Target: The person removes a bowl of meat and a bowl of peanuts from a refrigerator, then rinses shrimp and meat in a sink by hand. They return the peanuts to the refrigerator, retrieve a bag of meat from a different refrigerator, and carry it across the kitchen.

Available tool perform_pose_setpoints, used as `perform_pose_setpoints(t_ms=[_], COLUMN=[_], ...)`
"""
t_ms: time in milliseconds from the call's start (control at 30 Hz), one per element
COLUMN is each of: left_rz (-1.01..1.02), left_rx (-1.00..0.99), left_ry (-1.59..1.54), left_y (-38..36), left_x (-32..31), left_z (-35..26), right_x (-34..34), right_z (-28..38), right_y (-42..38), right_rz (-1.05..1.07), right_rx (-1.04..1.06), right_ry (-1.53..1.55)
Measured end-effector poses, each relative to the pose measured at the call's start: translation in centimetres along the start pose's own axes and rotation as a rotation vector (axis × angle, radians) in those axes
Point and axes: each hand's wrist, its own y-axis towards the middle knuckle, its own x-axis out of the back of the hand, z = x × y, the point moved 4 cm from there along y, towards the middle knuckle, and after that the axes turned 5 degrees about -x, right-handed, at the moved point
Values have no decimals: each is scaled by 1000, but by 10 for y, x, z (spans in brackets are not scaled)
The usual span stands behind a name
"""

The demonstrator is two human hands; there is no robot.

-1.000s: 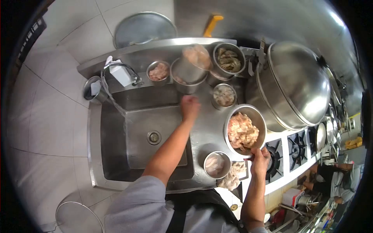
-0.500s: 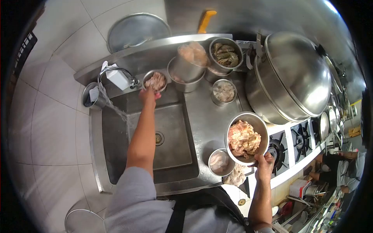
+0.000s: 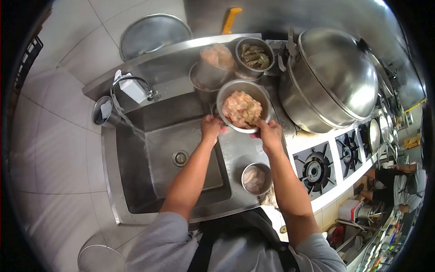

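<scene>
My right hand grips the near rim of a metal bowl, which holds pale pinkish marinated meat. The bowl is over the counter to the right of the sink. At its left edge my left hand is closed at a small metal container; the bowl covers most of that container and its contents. Nearer to me on the counter stands another small pot with pale raw pieces. Behind the bowl are a tilted pot of pinkish meat and a pot of shrimp-like greyish pieces.
Water runs from the faucet into the sink. A large lidded steamer pot stands at the right, beside gas burners. A round lid leans at the back. Another person is at far right.
My left hand has moved right from the faucet side with the small container. The bowl in my right hand has moved up and left, and both hands are now close together.
</scene>
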Motion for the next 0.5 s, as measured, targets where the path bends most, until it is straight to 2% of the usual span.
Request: perform_pose_setpoints(t_ms=[67, 133, 200, 267, 333, 400, 433, 467, 500], left_rz=[23, -38, 5, -62, -28, 83, 90, 102, 130], left_rx=[3, 105, 90, 56, 85, 38, 52, 49, 105], left_ry=[-48, -393, -332, -319, -324, -108, 61, 227, 361], left_y=[1, -2, -3, -9, 4, -3, -18, -28, -36], left_x=[-10, -19, -26, -31, -21, -6, 2, 8, 16], left_z=[0, -4, -8, -15, 0, 2, -2, -8, -2], right_x=[-22, -31, -34, -24, -5, 36, 65, 83, 100], right_z=[0, -9, -10, -9, -11, 9, -11, -10, -21], right_y=[10, 28, 33, 24, 10, -36, -46, -70, -85], right_rz=[30, 4, 0, 16, 142, -34, -106, -171, -143], right_rx=[72, 59, 22, 14, 21, 213, 347, 375, 286], right_ry=[-17, -24, 31, 17, -123, -689, -696, -994, -1133])
